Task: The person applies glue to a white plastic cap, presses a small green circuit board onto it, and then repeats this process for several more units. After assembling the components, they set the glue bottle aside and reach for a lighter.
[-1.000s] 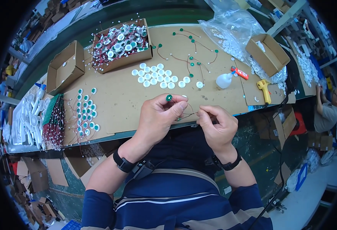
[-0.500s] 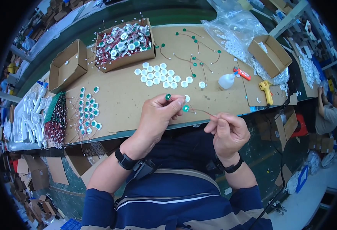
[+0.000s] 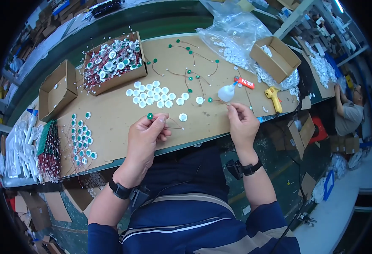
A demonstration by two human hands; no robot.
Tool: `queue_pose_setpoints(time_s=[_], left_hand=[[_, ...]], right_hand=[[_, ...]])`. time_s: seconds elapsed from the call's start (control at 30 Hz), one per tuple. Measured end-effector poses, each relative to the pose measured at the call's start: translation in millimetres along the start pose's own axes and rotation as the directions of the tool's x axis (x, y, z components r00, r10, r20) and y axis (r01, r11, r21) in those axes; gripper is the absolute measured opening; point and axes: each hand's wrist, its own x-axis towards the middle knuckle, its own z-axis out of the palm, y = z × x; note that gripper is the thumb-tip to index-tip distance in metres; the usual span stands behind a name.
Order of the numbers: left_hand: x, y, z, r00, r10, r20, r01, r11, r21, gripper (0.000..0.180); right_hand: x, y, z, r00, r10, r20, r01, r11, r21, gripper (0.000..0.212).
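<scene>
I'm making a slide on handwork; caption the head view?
Left hand pinching a wired green disc, right hand holding another disc by its wire, at a brown-topped bench.

Right side and beyond.
Yellow glue gun point(image 3: 273, 100) lies near open cardboard box point(image 3: 275, 63); clear plastic bag point(image 3: 236, 29) just beside the box. Green floor point(image 3: 279, 167): opened carton point(image 3: 308, 130), red object point(image 3: 319, 130) next to it. Farther right, co-worker point(image 3: 349, 117).
</scene>
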Motion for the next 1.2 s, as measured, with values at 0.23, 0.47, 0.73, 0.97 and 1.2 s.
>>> queue_pose_setpoints(time_s=[0.23, 0.47, 0.73, 0.97, 1.2], left_hand=[[5, 2, 13, 1.0, -0.019, 0.016, 0.019, 0.999, -0.031, 0.027], [1, -11, 25, 0.996, -0.055, 0.073, 0.052, 0.998, 0.043, 0.026], [-13, -9, 17, 0.941, 0.024, 0.337, -0.251, 0.718, 0.649, 0.025], [-14, -3, 19, 0.848, 0.109, 0.518, -0.51, 0.434, 0.743, 0.019], [24, 3, 10, 0.888, 0.301, 0.347, -0.456, 0.481, 0.749, 0.03]], right_hand=[[4, -22, -14, 0.855, -0.518, -0.01, 0.487, 0.811, -0.322, 0.024], [-29, -53, 19, 0.855, -0.354, 0.378, 0.289, 0.932, 0.219, 0.029], [-24, -53, 22, 0.736, -0.466, 0.491, 0.33, 0.88, 0.341, 0.028], [-35, -37, 8, 0.714, -0.449, 0.537, 0.325, 0.892, 0.314, 0.021], [-31, -29, -4, 0.786, -0.074, 0.614, -0.122, 0.955, 0.272, 0.013]])
